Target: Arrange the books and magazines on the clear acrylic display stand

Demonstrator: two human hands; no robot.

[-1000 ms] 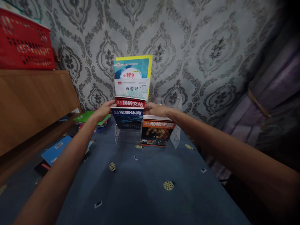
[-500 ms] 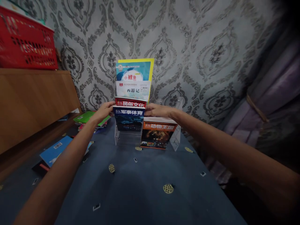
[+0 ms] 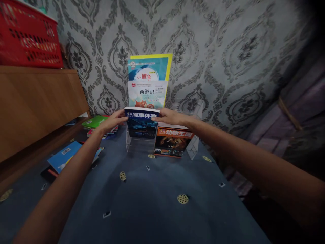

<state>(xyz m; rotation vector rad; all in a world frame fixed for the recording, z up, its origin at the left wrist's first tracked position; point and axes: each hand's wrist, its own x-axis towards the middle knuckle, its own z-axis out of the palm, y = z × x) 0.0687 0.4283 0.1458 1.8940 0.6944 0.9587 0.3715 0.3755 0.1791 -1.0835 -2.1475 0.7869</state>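
Note:
A dark blue book (image 3: pixel 142 127) with white Chinese title letters stands upright in the left part of a clear acrylic stand (image 3: pixel 194 145). My left hand (image 3: pixel 114 120) has its fingertips at the book's left edge near the top. At the upper right corner, my right hand (image 3: pixel 169 117) grips the book, its thumb tip lying over the front cover. Behind it rise a white book (image 3: pixel 147 93), a light blue book (image 3: pixel 138 66) and something yellow (image 3: pixel 168 71). To the right stands an orange book (image 3: pixel 174 140) with a lion cover, partly under my right wrist.
A green book (image 3: pixel 93 122) tops a stack left of the stand. Nearer, a blue book (image 3: pixel 67 156) lies on another pile behind my left forearm. A red basket (image 3: pixel 30 37) sits on a wooden cabinet (image 3: pixel 38 105). Patterned wallpaper is behind, a curtain (image 3: pixel 274 135) at right.
The red book's title strip behind the dark blue book has dropped out of sight. My right fingers have come onto the dark blue book's front. The view has shifted slightly.

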